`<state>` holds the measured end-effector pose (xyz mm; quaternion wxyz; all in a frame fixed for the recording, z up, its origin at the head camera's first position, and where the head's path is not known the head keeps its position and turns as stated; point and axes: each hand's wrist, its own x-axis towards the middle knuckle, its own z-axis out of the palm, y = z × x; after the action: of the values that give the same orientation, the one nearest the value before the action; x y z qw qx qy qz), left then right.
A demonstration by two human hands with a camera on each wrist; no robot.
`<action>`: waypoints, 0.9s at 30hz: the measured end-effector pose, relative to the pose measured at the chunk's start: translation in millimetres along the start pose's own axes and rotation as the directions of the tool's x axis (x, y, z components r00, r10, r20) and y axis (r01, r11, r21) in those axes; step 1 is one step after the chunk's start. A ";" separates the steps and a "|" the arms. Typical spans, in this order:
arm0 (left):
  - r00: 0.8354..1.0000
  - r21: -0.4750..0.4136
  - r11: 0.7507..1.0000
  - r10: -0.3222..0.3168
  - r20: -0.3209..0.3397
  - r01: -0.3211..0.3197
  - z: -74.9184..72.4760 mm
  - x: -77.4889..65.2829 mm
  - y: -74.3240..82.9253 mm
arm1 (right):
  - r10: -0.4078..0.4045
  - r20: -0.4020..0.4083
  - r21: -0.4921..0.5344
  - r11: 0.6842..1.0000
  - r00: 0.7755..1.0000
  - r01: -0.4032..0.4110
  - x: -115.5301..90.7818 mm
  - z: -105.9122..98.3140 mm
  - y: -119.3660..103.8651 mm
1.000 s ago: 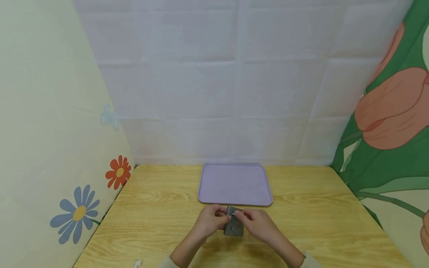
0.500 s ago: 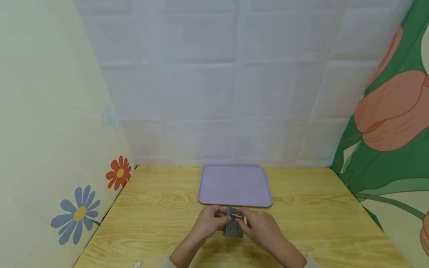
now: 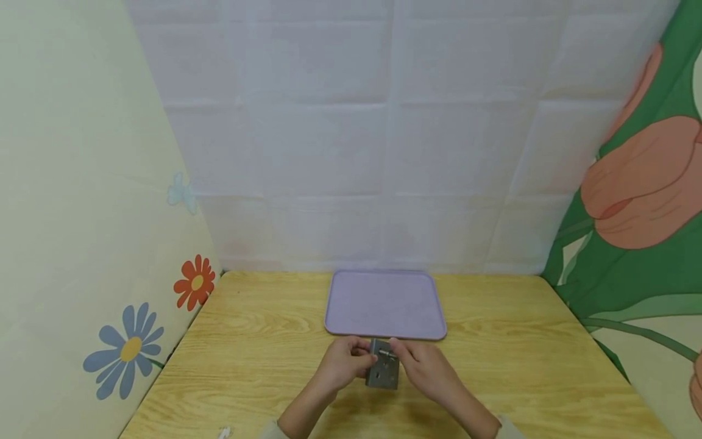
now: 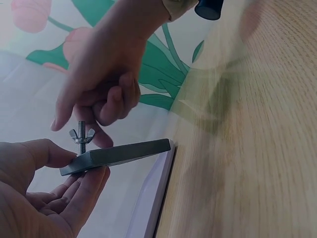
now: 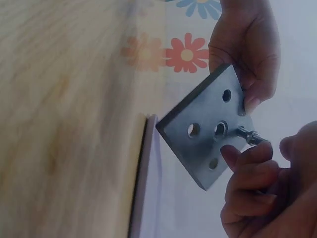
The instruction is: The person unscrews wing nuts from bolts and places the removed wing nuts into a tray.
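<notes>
My left hand (image 3: 341,364) pinches one edge of a thick grey metal plate (image 3: 388,379), thumb on top and fingers beneath. Several round holes show in the plate's face in the right wrist view. A threaded bolt (image 4: 81,125) stands out from the plate near the left thumb, with a wing nut (image 4: 82,137) partway along it. My right hand (image 3: 430,371) is close beside the bolt. In the left wrist view its thumb and forefinger are spread on either side of the wing nut, apart from it, while the other fingers bend loosely.
A lilac tray (image 3: 386,305) lies on the wood-grain table (image 3: 263,366) just beyond the hands. A small whitish object (image 3: 224,432) is at the front left edge of view. A pale cloth (image 3: 356,152) hangs behind the table, with flower-patterned cloths at both sides.
The right fingers covered the bolt a second ago, then moved to either side of it. Now they are drawn back a little and the bolt shows. The left hand and plate stay nearly still.
</notes>
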<state>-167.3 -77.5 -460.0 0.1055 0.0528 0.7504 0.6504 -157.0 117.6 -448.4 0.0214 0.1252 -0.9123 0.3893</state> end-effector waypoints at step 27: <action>1.000 -0.007 1.000 0.002 0.023 -0.001 -1.5 2.2 -1.8 | -0.185 -0.018 -0.217 0.960 0.983 0.177 0.0 5.1 2.7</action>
<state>-169.7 -78.7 -461.8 0.1136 0.0603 0.7467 0.6526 -157.4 115.7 -453.9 0.0878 0.1975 -0.9331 0.2873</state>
